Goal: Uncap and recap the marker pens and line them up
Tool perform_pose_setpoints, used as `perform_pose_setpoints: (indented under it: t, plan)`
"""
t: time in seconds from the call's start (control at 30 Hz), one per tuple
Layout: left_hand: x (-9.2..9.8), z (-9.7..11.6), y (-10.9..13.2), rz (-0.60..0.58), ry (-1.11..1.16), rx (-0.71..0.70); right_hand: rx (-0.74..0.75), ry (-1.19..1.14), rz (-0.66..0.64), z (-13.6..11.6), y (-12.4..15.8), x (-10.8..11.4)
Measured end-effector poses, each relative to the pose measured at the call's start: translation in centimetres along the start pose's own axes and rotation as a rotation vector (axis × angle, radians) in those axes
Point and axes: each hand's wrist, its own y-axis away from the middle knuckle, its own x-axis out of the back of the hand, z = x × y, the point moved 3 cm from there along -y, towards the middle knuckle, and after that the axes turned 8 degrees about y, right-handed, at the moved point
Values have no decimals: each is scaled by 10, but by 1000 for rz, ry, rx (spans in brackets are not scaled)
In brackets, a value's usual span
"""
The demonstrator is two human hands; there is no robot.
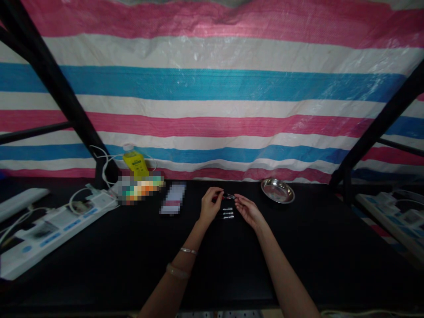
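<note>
My left hand (211,204), with bracelets on its wrist, pinches the left end of a slim pen-like piece (228,196). Dark, with some red and a clear or silvery end on the right, it lies roughly level between my hands. The fingertips of my right hand (247,210) are closed at that shiny end. Whether its two parts are joined is too small to tell. Just below, on the black table (232,260), three similar dark slim pieces with silvery ends (228,213) lie side by side; my left hand partly covers their left ends.
A round metal dish (277,191) stands to the right. At the left are a blurred-out phone-like slab (173,198), a blurred colourful item (142,189), a bottle of yellow liquid (135,161) and a white power strip (62,232) with cables. Behind hangs a striped plastic sheet (212,84).
</note>
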Motion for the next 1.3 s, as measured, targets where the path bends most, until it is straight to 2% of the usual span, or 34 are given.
perform_pose_setpoints:
  t: [0.13, 0.37, 0.6, 0.8, 0.87, 1.1, 1.3]
  plan:
    - [-2, -6, 2, 31, 74, 63, 9, -14, 30, 2, -1, 0]
    - [-2, -7, 0, -29, 48, 56, 17, -21, 46, 1, -3, 1]
    - [1, -26, 0, -234, -70, 188, 232, 31, 188, -4, -9, 12]
    - [12, -31, -2, -242, -200, 178, 366, 275, 363, -5, -7, 14]
    - [14, -33, -3, -277, -234, 174, 411, 377, 400, -6, -5, 13]
    - [19, -36, -3, -335, -341, 169, 435, 734, 462, -9, 5, 16]
    - [20, -42, -2, -344, -397, 187, 516, 872, 462, -9, 4, 18]
